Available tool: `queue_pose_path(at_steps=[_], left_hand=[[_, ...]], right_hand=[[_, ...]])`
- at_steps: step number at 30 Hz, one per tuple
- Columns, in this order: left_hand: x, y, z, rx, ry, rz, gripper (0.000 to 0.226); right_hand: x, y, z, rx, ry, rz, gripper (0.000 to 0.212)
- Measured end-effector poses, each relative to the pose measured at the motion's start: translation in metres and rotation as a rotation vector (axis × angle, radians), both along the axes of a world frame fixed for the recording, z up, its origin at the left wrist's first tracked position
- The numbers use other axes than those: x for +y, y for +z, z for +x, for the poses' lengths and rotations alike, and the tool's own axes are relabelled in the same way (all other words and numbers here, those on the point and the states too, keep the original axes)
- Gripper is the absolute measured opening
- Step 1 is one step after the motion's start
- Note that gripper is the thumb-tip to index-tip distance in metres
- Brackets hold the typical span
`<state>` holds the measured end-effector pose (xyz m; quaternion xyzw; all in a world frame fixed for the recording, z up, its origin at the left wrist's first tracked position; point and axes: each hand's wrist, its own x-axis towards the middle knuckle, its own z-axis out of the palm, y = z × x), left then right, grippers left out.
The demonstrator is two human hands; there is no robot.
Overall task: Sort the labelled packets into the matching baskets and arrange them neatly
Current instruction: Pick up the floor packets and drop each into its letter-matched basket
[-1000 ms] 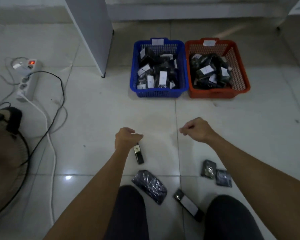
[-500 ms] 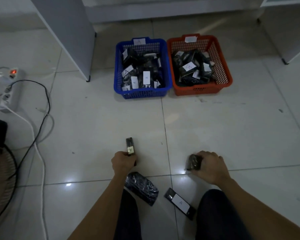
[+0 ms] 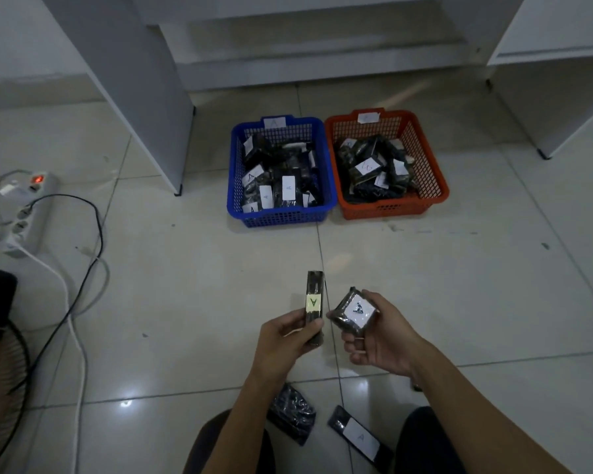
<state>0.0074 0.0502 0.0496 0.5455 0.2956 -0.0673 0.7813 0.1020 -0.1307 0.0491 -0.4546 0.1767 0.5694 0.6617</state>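
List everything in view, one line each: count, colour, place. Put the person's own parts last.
Blue basket: one, blue, on floor ahead, tag A, full of dark packets.
Orange basket: one, orange, touching the blue one's right side, full of dark packets.
Long packet: one, dark, yellow A label, in left hand.
Square packet: one, dark, white label, in right hand.
Loose packets: two in clear view, dark, on floor near the knees; crumpled packet, flat packet labelled A.
Power strip: one, white, far left, red light on.
Cables: several, black and white, left floor.
Fan: one, dark, left edge.
Left hand: grips long packet.
Right hand: holds square packet.
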Motion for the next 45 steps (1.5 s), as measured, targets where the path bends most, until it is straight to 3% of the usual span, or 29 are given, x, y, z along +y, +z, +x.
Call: queue_pose_path(at_steps=[10,16,19,21,26,28,30,33,36,45], left_hand=[[0.004,0.004,-0.005,0.049,0.053,0.009,0.027],[0.010,0.000,0.002,0.103,0.184,-0.013,0.027],[0.028,0.000,0.024,0.108,0.239,0.007,0.025],[0.051,-0.001,0.053,0.090,0.232,0.139,0.024],[0.135,-0.011,0.168,0.135,0.177,0.452,0.028],[0.164,-0.014,0.211,0.182,0.122,0.545,0.015],[0.184,-0.015,0.244,0.234,0.040,0.716,0.007],[0.193,-0.011,0.269,0.331,-0.068,0.945,0.014],[0.193,-0.009,0.282,0.408,-0.101,1.002,0.021],[0.206,-0.016,0.275,0.418,-0.049,1.102,0.030]], right_hand=[[0.011,0.002,0.003,0.035,-0.173,-0.054,0.058],[0.017,-0.010,0.019,-0.229,-0.128,-0.249,0.092],[0.032,-0.005,0.040,-0.354,-0.124,-0.324,0.084],[0.049,0.004,0.065,-0.428,-0.127,-0.364,0.068],[0.115,0.013,0.152,-0.674,-0.213,-0.396,0.052],[0.146,0.011,0.185,-0.750,-0.258,-0.411,0.048],[0.175,0.006,0.212,-0.802,-0.208,-0.409,0.042],[0.204,-0.014,0.240,-0.846,-0.039,-0.494,0.031],[0.220,-0.031,0.254,-0.927,0.101,-0.652,0.033],[0.204,-0.029,0.246,-1.002,0.073,-0.729,0.033]])
